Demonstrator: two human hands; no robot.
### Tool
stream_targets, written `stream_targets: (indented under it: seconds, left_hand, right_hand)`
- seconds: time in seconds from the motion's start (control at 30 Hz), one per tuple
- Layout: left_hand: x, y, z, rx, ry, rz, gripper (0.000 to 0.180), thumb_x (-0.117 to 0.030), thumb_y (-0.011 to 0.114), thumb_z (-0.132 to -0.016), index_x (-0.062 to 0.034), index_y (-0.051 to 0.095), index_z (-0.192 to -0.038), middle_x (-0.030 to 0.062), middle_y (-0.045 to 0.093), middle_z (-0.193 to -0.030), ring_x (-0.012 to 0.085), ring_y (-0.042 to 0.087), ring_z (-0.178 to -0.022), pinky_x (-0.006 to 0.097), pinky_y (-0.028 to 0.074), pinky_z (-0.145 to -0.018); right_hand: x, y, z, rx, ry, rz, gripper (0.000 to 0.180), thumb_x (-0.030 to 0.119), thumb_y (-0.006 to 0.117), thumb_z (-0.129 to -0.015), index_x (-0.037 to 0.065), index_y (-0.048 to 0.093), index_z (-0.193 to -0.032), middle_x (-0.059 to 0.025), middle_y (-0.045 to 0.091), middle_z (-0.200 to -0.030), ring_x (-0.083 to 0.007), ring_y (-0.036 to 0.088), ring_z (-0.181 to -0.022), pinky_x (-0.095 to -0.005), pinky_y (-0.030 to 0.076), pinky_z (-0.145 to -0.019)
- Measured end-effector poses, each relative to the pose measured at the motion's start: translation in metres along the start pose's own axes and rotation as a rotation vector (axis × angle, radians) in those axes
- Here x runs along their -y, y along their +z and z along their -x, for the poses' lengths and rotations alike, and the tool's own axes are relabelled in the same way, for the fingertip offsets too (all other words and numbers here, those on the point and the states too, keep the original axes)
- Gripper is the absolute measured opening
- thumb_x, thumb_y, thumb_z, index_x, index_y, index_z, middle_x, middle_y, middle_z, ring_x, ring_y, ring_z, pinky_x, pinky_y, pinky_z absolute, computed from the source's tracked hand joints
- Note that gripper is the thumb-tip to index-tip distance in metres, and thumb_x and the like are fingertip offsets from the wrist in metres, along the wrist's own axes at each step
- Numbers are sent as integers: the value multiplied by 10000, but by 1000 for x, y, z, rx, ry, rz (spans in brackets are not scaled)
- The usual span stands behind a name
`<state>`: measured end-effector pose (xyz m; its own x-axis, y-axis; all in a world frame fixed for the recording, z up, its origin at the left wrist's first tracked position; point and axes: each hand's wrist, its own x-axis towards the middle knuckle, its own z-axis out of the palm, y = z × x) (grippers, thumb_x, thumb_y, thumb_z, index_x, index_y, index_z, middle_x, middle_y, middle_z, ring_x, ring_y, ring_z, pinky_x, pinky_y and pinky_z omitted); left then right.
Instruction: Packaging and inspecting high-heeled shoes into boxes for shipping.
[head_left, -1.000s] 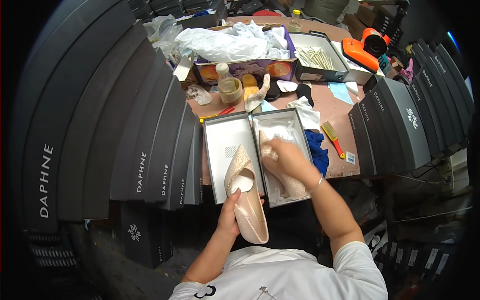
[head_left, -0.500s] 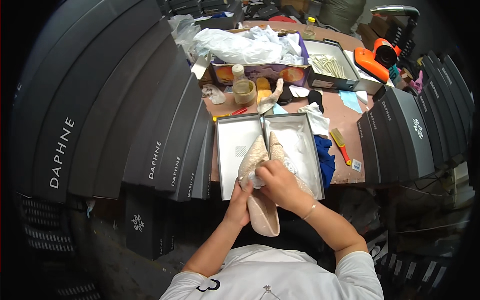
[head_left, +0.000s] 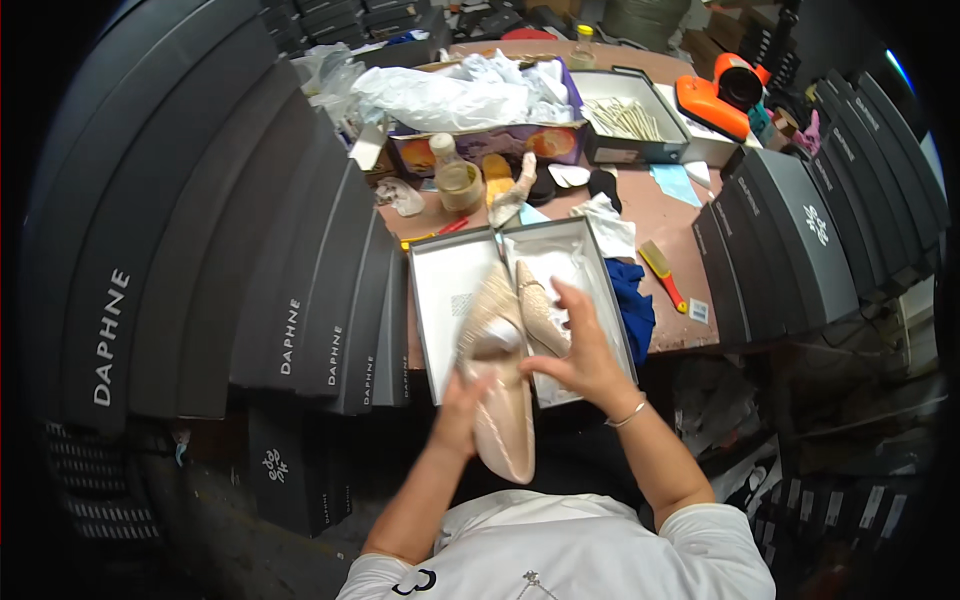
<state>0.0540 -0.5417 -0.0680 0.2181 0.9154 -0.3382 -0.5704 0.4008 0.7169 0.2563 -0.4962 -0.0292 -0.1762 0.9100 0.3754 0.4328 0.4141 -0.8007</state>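
Note:
A beige, pointed-toe shoe is held over the open shoebox parts, toe pointing away from me. White paper shows inside its toe end. My left hand, slightly blurred, grips the shoe along its left side. My right hand is open just to the right, fingers spread, with its thumb close to the shoe's edge; whether they touch I cannot tell. The matching shoe lies in the paper-lined shoebox, partly hidden by my right hand. To its left sits the white-lined box lid.
Stacks of dark shoeboxes rise at left and right. Behind are a carton of white wrapping, a jar, a tray of small sticks and an orange device. A brush and blue cloth lie at right.
My right hand has let go of the white paper at the shoe's opening and moved right, its fingers spreading. The paper now sits inside the shoe. The view has shifted slightly.

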Motion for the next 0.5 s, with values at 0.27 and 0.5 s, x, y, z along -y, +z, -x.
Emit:
stream_targets:
  seconds: [0.27,0.5]
  left_hand:
    - [-41,20,-38,-18,476,-392,765,-156,630,-927,-4,151,-1503,197,323,-1487,262,340,-1379,369,289,-1122]
    - [19,57,-54,59,16,320,805,-702,304,-923,-70,333,-1420,180,472,-1336,300,467,-1241,463,365,-1060]
  right_hand:
    - [-51,-18,33,275,259,164,670,108,714,-775,16,422,-1371,-223,642,-857,-388,637,-812,-439,504,-718]
    - [42,-23,10,331,-53,168,505,33,683,-819,40,513,-1295,-182,640,-987,-336,654,-822,-387,533,-688]
